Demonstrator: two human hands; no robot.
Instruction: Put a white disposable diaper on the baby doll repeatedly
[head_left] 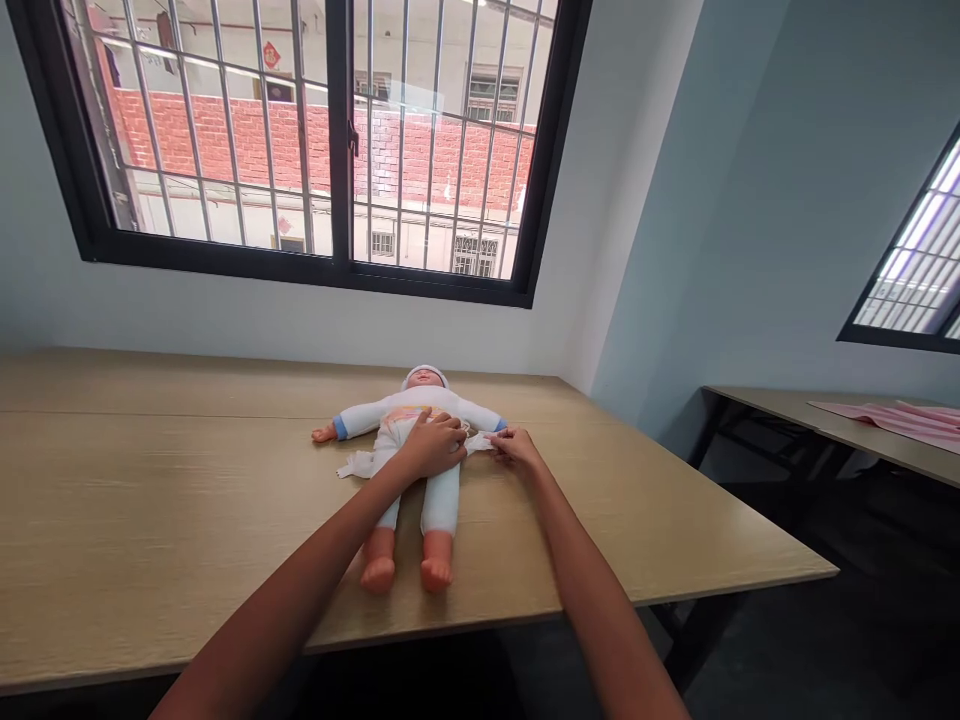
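A baby doll (442,500) lies on its back on the wooden table, its head toward the window and its bare feet toward me. It wears a white cap, a white top with blue cuffs and pale leggings. A white diaper (360,464) is under and around its hips, with one side flap spread out at the left. My left hand (435,446) rests over the doll's lower belly, fingers laid on the front of the diaper. At the right, my right hand (516,447) pinches the diaper's other side flap, pulled outward near the doll's cuff.
The wooden table (187,520) stands against the wall under a barred window (341,140), its right corner jutting out. Beyond a dark gap at the right, a second table (772,412) carries a pink striped cloth (900,425).
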